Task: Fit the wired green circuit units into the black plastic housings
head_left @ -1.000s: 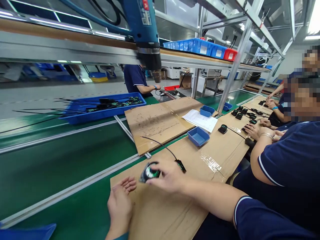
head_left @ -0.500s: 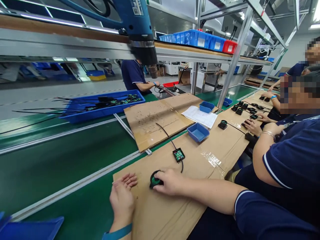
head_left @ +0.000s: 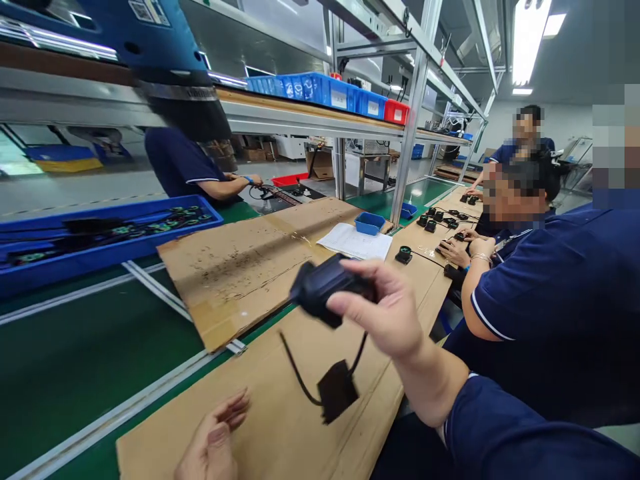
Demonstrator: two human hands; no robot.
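Observation:
My right hand (head_left: 385,310) holds a round black device (head_left: 323,288) lifted above the cardboard sheet (head_left: 270,427). A black cable hangs from the device down to a small dark square board (head_left: 337,395), which dangles just over the cardboard. My left hand (head_left: 213,443) rests open on the cardboard's near edge, palm up, fingers loosely curled, holding nothing.
A blue screwdriver tool (head_left: 165,60) hangs overhead at left. A long blue tray (head_left: 100,253) of cabled parts lies on the green conveyor (head_left: 75,360). Another cardboard sheet (head_left: 240,267), a paper (head_left: 355,241) and a small blue bin (head_left: 369,222) lie beyond. Co-workers in navy shirts (head_left: 555,293) sit close on my right.
My right hand has lifted the black device off the cardboard, and the small board on its cable now dangles. The view has swung right. My left hand stays resting on the cardboard.

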